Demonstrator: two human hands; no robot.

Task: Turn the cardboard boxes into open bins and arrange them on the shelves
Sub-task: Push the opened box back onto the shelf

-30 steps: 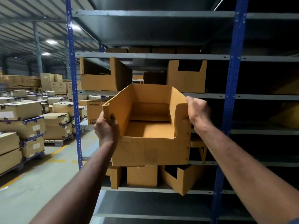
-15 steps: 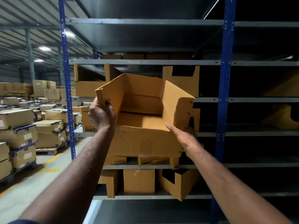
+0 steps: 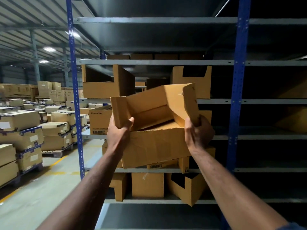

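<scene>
I hold an open cardboard bin [image 3: 154, 145] in the air in front of the metal shelving, tilted so its left side sits lower. My left hand [image 3: 118, 131] grips the bin's near left corner, thumb inside the wall. The near right wall is gripped by my right hand [image 3: 197, 131], fingers curled round its edge. Two cut-out bins [image 3: 106, 85] [image 3: 192, 80] stand on the shelf [image 3: 216, 101] behind and above it. More bins [image 3: 147, 185] [image 3: 189, 188] stand on a lower shelf [image 3: 216, 200]. The bin I hold hides part of the middle shelves.
Blue uprights [image 3: 75, 97] [image 3: 237, 97] frame the shelf bay. A printed closed box [image 3: 99, 121] sits on the middle shelf at left. Pallets of stacked taped cartons [image 3: 25, 135] fill the warehouse floor at left, beyond a yellow floor line. The shelves right of the right upright are dark.
The bin has tilted and turned, its left side dropping. My right hand shifted from under the bin's right corner to gripping the right wall. My left hand regripped the left corner.
</scene>
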